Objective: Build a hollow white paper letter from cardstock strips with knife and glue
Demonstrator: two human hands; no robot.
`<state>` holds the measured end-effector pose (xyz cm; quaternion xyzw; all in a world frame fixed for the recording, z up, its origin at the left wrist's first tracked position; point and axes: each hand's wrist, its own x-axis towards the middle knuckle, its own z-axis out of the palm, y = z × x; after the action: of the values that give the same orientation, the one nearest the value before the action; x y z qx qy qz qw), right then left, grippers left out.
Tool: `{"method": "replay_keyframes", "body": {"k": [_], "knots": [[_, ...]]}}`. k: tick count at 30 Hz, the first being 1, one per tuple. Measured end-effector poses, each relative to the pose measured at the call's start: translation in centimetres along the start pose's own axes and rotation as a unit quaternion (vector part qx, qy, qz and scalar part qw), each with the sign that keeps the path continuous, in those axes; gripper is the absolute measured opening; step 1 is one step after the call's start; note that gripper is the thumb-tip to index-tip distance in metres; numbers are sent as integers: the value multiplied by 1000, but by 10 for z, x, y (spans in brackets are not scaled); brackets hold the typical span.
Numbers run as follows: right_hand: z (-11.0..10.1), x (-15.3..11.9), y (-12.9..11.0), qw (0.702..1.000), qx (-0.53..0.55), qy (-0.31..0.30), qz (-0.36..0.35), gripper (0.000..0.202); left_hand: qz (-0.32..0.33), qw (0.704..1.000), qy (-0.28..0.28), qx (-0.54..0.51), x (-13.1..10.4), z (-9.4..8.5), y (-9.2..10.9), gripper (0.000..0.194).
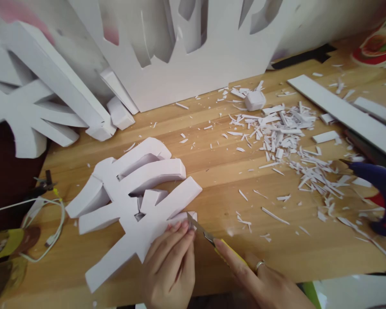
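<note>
A white foam-board character [128,214], built up with thick side walls, lies on the wooden table left of centre. Curled over its near right end, my left hand [172,264] pinches the foam edge there, with the fingers together. My right hand [254,274], with a ring on one finger, grips a yellow utility knife [223,255]. The index finger lies along the knife's top. Its metal blade points up and left and meets the foam edge just beside my left fingertips. What exactly lies under those fingertips is hidden.
White foam scraps [286,133] are heaped at the right. A blue glue gun [382,189] lies at the right edge, near a long white strip [341,111]. A cut-out white board [193,77] leans at the back; another foam character [28,103] stands left, above a white cable [62,219].
</note>
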<state>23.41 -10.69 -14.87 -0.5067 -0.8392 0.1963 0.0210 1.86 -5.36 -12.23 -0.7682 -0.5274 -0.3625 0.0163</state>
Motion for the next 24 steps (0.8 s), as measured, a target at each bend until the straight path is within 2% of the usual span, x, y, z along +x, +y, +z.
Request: {"method": "replay_keyframes", "body": {"k": [5, 13, 20, 24], "knots": [[-4, 1, -8, 998, 63, 2, 5, 109, 11, 1000, 16, -2, -2, 0, -3, 21], [-15, 16, -27, 998, 64, 4, 6, 108, 33, 999, 18, 22, -6, 3, -5, 18], [-2, 9, -29, 999, 30, 25, 15, 106, 22, 999, 41, 24, -5, 5, -3, 15], [2, 13, -37, 1000, -8, 5, 26, 102, 20, 998, 44, 36, -8, 5, -4, 14]]}}
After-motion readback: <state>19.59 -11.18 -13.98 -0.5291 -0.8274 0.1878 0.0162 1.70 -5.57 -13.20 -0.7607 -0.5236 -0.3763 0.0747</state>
